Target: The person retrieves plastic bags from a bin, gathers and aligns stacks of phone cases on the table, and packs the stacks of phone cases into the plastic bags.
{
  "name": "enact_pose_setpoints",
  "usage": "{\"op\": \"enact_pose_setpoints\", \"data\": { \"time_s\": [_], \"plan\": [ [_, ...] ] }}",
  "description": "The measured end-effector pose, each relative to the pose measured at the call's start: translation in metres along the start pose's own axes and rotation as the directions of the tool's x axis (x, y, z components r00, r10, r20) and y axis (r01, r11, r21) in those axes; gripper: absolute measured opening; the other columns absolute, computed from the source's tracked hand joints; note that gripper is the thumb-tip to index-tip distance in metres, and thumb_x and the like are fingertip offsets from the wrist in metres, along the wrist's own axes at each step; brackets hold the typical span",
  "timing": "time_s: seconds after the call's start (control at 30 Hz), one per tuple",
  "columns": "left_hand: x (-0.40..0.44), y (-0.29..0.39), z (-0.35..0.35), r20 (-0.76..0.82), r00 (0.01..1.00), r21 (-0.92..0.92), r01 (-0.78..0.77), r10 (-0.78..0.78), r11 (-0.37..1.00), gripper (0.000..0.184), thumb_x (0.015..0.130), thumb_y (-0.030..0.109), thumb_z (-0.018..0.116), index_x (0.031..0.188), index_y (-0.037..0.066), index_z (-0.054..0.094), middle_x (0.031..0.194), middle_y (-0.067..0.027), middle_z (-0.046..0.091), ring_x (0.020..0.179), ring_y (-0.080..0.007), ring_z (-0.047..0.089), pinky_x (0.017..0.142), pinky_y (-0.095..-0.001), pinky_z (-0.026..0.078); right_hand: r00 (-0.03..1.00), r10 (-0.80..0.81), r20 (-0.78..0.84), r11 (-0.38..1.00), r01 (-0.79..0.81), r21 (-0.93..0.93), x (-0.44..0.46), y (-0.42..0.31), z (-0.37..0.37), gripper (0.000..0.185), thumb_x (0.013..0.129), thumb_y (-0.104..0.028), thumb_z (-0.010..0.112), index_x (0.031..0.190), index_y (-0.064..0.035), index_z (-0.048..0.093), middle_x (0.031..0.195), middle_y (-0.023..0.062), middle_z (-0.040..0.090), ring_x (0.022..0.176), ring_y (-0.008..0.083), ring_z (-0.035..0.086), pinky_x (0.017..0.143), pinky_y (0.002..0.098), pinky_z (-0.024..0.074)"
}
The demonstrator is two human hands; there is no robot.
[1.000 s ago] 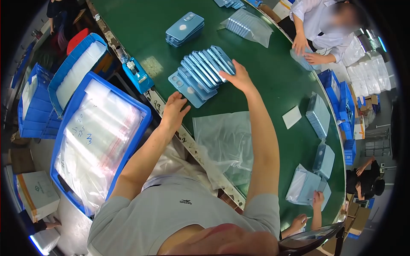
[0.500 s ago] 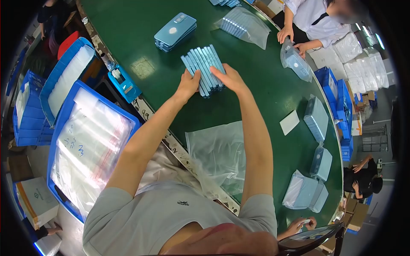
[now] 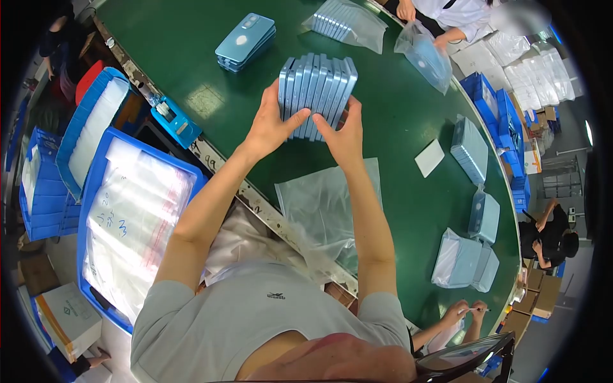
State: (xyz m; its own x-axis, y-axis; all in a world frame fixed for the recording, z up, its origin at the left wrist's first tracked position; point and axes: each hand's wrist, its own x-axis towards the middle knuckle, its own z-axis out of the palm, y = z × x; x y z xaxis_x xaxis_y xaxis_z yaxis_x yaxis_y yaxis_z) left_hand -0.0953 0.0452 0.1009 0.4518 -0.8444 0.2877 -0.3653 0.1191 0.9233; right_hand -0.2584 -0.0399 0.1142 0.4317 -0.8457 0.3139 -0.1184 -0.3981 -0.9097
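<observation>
Between my two hands is a row of several light blue phone cases [image 3: 317, 89], standing on edge side by side over the green table [image 3: 396, 147]. My left hand [image 3: 271, 124] grips the left end, its thumb across the near edges. At the right end my right hand [image 3: 341, 131] holds on, thumb also at the near edges and fingers partly hidden behind. Beyond them lies a stack of phone cases [image 3: 246, 41], the top one showing camera openings and a pale round spot. Nearer my body, a clear plastic bag [image 3: 332, 210] lies flat on the table.
At my left stands a blue bin [image 3: 86, 236] with plastic bags [image 3: 137, 223], near a blue tape dispenser [image 3: 175, 121]. Bagged cases [image 3: 345, 22] and a white card [image 3: 429, 158] lie on the table. Across, a co-worker's hands [image 3: 447, 38] handle a bag [image 3: 424, 57]; another person's hands [image 3: 456, 313] are lower right.
My hands have turned the tilted, uneven row of cases more upright and raised it slightly, its edges now more even. The co-worker across has shifted the bag. The whole view has moved a little.
</observation>
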Motion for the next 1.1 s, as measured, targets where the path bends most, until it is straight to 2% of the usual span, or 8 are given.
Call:
{"op": "enact_pose_setpoints", "data": {
  "time_s": [0.27, 0.43, 0.6, 0.87, 0.93, 0.97, 1.0, 1.1],
  "plan": [
    [-0.023, -0.027, 0.013, 0.054, 0.997, 0.114, 0.044, -0.050, 0.992, 0.093, 0.082, 0.023, 0.080, 0.154, 0.008, 0.023, 0.143, -0.0244, 0.037, 0.133, -0.0401, 0.042, 0.109, -0.0457, 0.040, 0.992, -0.038, 0.123, 0.986, 0.057, -0.155, -0.018, 0.067, 0.008, 0.081, 0.081, -0.019, 0.079, 0.145, 0.0034, 0.033, 0.137, 0.0223, 0.050, 0.125, 0.0355, 0.053, 0.104, 0.0425, 0.0422],
    [-0.016, 0.008, 0.000, 0.014, 0.999, 0.360, 0.028, -0.035, 0.933, 0.078, 0.087, 0.045, 0.073, 0.137, -0.004, 0.039, 0.122, -0.0241, 0.057, 0.105, -0.0349, 0.063, 0.094, -0.0408, 0.051, 0.981, 0.042, 0.187, 0.921, 0.034, -0.388, -0.010, 0.006, -0.016, 0.077, 0.088, -0.040, 0.071, 0.143, 0.0021, 0.038, 0.136, 0.0251, 0.051, 0.119, 0.0404, 0.056, 0.096, 0.0450, 0.0481],
    [0.001, 0.003, 0.008, 0.275, 0.770, 0.470, 0.415, -0.576, 0.779, 0.095, 0.089, 0.073, 0.049, 0.123, -0.015, 0.044, 0.075, -0.0140, 0.067, 0.058, -0.0228, 0.066, 0.058, -0.0341, 0.054, 0.954, 0.234, 0.189, 0.782, -0.069, -0.619, -0.003, 0.040, -0.010, 0.091, 0.090, -0.062, 0.057, 0.143, 0.0099, 0.036, 0.132, 0.0299, 0.052, 0.115, 0.0413, 0.060, 0.090, 0.0451, 0.0507],
    [-0.004, -0.040, 0.016, 0.574, 0.639, -0.056, 0.655, -0.513, 0.754, 0.103, 0.081, 0.091, 0.026, 0.114, -0.002, 0.054, 0.088, -0.0106, 0.061, 0.077, -0.0187, 0.065, 0.071, -0.0330, 0.058, 0.948, 0.299, 0.110, 0.512, -0.062, -0.857, -0.024, -0.001, 0.024, 0.119, 0.071, -0.070, 0.071, 0.156, -0.0048, 0.019, 0.143, 0.0339, 0.033, 0.125, 0.0473, 0.043, 0.096, 0.0595, 0.0403],
    [-0.017, -0.036, 0.018, 0.593, 0.610, -0.046, 0.678, -0.526, 0.734, 0.086, 0.090, 0.078, 0.042, 0.119, -0.002, 0.053, 0.087, -0.0121, 0.061, 0.077, -0.0223, 0.064, 0.072, -0.0335, 0.056, 0.938, 0.336, 0.082, 0.498, -0.103, -0.861, -0.018, 0.002, 0.029, 0.117, 0.071, -0.068, 0.073, 0.157, -0.0108, 0.019, 0.145, 0.0340, 0.030, 0.127, 0.0481, 0.039, 0.098, 0.0615, 0.0363],
    [-0.031, -0.030, 0.024, 0.180, 0.959, 0.181, 0.187, -0.219, 0.966, 0.070, 0.092, 0.064, 0.052, 0.118, -0.002, 0.054, 0.089, -0.0139, 0.061, 0.077, -0.0257, 0.064, 0.071, -0.0349, 0.055, 0.931, 0.358, 0.075, 0.484, -0.117, -0.867, -0.014, 0.008, 0.028, 0.115, 0.071, -0.065, 0.074, 0.158, -0.0167, 0.018, 0.147, 0.0340, 0.027, 0.129, 0.0489, 0.036, 0.100, 0.0634, 0.0323],
    [-0.046, -0.020, 0.032, -0.095, 0.929, 0.538, -0.254, 0.357, 0.804, 0.056, 0.094, 0.049, 0.062, 0.117, -0.001, 0.055, 0.091, -0.0158, 0.061, 0.078, -0.0290, 0.063, 0.070, -0.0363, 0.053, 0.915, 0.391, 0.099, 0.513, -0.127, -0.849, -0.008, 0.014, 0.025, 0.110, 0.071, -0.061, 0.074, 0.158, -0.0228, 0.018, 0.146, 0.0334, 0.028, 0.130, 0.0495, 0.034, 0.101, 0.0639, 0.0295],
    [-0.106, 0.075, 0.045, 0.089, 0.967, 0.255, -0.252, 0.237, 0.934, 0.026, 0.091, 0.021, 0.069, 0.106, 0.002, 0.060, 0.099, -0.0150, 0.057, 0.090, -0.0303, 0.061, 0.074, -0.0425, 0.049, 0.870, 0.465, 0.166, 0.571, -0.152, -0.806, 0.005, 0.006, -0.003, 0.116, 0.066, -0.057, 0.075, 0.160, -0.0219, 0.016, 0.146, 0.0303, 0.031, 0.135, 0.0470, 0.035, 0.109, 0.0534, 0.0303]
  ]
}}
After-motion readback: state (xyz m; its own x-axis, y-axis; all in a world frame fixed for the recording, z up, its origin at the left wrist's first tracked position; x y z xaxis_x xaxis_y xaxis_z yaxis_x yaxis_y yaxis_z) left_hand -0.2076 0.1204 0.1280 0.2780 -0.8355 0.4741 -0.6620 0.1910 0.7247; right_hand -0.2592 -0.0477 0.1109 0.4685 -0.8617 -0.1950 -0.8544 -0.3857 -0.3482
